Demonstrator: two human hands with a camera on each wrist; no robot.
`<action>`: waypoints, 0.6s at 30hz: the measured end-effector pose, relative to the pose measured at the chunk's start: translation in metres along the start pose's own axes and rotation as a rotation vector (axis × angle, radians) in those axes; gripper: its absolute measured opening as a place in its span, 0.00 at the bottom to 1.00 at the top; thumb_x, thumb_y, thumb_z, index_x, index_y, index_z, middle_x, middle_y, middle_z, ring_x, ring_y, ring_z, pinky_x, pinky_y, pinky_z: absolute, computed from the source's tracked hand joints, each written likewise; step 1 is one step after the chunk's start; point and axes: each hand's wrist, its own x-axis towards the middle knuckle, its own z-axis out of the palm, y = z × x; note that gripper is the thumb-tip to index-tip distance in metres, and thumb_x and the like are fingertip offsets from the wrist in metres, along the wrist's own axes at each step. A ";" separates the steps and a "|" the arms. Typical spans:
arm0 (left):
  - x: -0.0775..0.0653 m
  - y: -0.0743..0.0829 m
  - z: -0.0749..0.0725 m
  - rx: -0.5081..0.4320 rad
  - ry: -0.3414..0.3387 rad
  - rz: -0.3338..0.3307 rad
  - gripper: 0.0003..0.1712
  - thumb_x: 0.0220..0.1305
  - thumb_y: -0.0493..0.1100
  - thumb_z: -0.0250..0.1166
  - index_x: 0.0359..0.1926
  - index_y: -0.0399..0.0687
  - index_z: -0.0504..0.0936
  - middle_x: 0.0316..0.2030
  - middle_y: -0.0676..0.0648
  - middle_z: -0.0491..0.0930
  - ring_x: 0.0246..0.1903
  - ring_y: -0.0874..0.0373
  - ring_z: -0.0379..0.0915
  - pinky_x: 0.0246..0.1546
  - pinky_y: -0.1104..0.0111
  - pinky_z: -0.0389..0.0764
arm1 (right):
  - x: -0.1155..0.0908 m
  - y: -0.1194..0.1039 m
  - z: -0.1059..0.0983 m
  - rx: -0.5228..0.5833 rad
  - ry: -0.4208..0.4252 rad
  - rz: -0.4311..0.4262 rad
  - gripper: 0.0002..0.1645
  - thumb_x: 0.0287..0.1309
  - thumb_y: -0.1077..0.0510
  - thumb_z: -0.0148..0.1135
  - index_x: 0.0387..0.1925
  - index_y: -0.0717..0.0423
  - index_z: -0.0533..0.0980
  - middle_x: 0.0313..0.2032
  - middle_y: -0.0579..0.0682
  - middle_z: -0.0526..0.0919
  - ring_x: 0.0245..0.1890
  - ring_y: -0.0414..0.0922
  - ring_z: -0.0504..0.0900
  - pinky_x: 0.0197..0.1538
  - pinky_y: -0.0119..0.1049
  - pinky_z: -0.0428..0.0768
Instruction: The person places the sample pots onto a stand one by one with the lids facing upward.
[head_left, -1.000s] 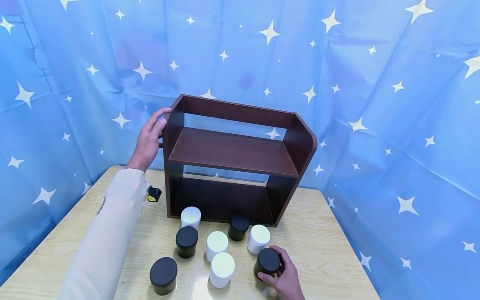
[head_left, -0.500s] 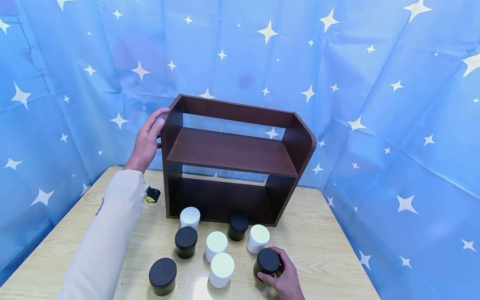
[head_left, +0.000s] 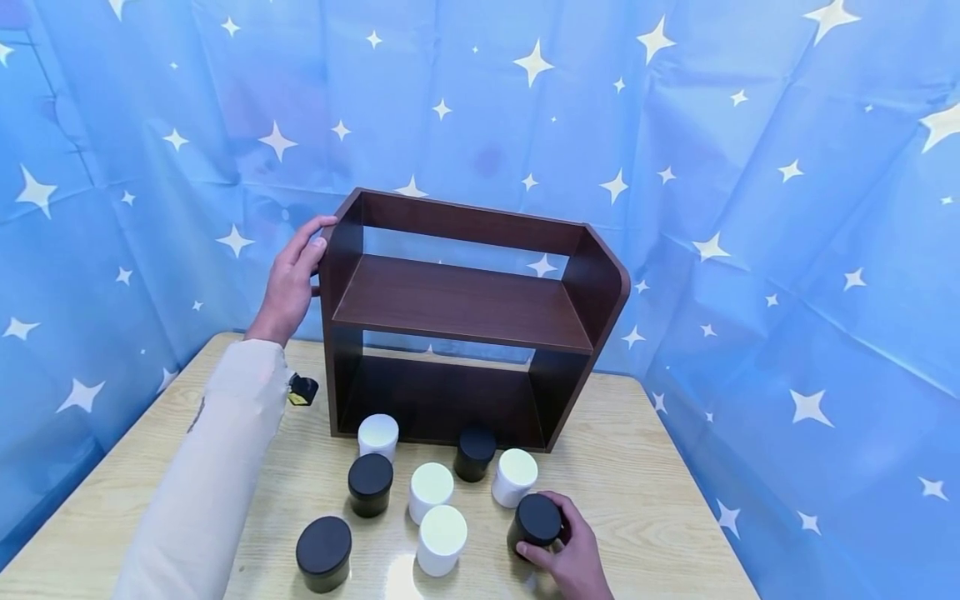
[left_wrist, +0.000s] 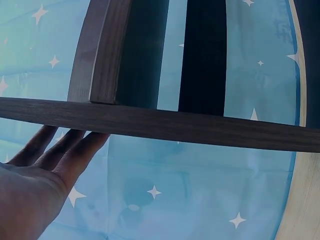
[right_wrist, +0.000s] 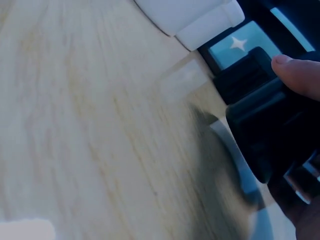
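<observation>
A dark brown two-tier shelf (head_left: 465, 304) stands on the table in the head view. My left hand (head_left: 291, 283) touches its left side panel near the top. In the left wrist view the extended fingers (left_wrist: 75, 155) meet the panel's face, and the thumb is hidden. At the front right, my right hand (head_left: 577, 554) grips a black lidded jar (head_left: 538, 518) from its right side. The right wrist view shows the thumb (right_wrist: 297, 75) against this dark jar (right_wrist: 265, 127), with a shadow on the tabletop beside it.
Several white jars (head_left: 442, 533) and black jars (head_left: 324, 552) stand in front of the shelf. One white jar (head_left: 515, 477) is just behind the held one. The wooden table (head_left: 630, 500) is bordered by a blue star-patterned curtain (head_left: 480, 100).
The head view has shifted slightly, so the shelf and the standing jars appear a little further left. Both hands keep their places, the right one still gripping the black jar.
</observation>
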 end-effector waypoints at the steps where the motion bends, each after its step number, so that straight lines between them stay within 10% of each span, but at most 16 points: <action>1: 0.000 -0.001 0.000 0.001 0.001 0.000 0.26 0.79 0.60 0.40 0.74 0.72 0.63 0.70 0.44 0.66 0.62 0.39 0.71 0.63 0.38 0.70 | 0.000 0.000 0.000 0.002 0.002 -0.003 0.46 0.30 0.61 0.86 0.57 0.50 0.76 0.54 0.49 0.82 0.50 0.31 0.79 0.54 0.25 0.76; 18: 0.002 -0.006 -0.001 -0.012 0.006 0.004 0.27 0.79 0.61 0.41 0.74 0.71 0.63 0.71 0.45 0.65 0.62 0.40 0.71 0.65 0.37 0.69 | -0.003 -0.006 -0.007 0.027 0.012 -0.043 0.44 0.29 0.63 0.86 0.55 0.50 0.77 0.53 0.50 0.84 0.47 0.31 0.80 0.53 0.25 0.76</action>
